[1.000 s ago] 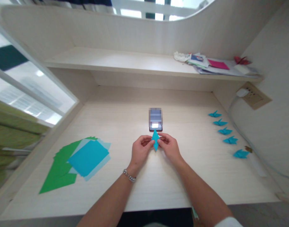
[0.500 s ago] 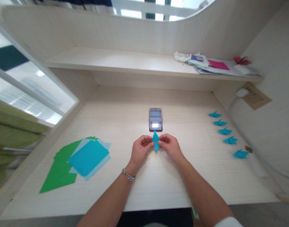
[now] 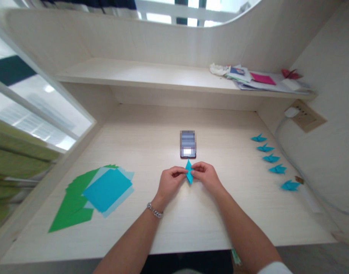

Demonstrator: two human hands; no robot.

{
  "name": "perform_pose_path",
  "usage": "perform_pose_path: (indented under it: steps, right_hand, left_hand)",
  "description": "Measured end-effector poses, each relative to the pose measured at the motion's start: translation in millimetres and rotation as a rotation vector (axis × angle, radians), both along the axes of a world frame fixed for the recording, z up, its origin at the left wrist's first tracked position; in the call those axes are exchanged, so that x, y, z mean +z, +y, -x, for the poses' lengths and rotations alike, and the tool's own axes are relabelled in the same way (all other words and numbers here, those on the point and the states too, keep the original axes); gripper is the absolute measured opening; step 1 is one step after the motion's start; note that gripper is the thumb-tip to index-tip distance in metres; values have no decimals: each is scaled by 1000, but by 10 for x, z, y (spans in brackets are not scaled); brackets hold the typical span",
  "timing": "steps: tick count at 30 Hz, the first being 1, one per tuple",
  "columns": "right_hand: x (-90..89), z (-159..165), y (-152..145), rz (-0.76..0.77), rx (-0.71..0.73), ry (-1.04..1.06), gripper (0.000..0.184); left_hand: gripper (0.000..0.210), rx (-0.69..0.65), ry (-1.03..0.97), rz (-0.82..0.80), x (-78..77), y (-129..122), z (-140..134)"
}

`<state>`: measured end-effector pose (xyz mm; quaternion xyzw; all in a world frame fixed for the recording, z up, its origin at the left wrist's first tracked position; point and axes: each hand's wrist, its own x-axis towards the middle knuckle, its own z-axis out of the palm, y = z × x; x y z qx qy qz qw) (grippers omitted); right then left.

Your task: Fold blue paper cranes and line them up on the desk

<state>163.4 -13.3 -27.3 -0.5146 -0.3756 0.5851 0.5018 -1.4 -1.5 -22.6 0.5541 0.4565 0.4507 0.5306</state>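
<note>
While we hold the folded blue paper (image 3: 189, 174) just below the phone (image 3: 188, 144) near the frame's centre, its long axis runs nearly up and down, upper tip towards the phone, lower tip slightly right. Our left hand (image 3: 170, 183) and right hand (image 3: 208, 178) pinch opposite sides, fingers nearly closed. Around us the desk (image 3: 188, 228) spreads between blue sheets (image 3: 107, 190), lower left, and paper birds (image 3: 271, 158), right.

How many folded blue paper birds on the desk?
5, on the right of the pale wooden desk: farthest folded blue paper bird, second, third, fourth, then nearest. None appears hidden.
</note>
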Motion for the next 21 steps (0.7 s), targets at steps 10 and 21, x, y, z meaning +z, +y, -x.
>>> perform_pose_path:
  steps: [10, 21]
  right_hand:
    - [-58, 67, -4, -83, -28, -82, 28]
    - [-42, 154, -28, -100, -101, -100, 36]
  left_hand:
    - [34, 33, -177, 156, -101, 18, -34]
    - [39, 124, -133, 155, -55, -35, -38]
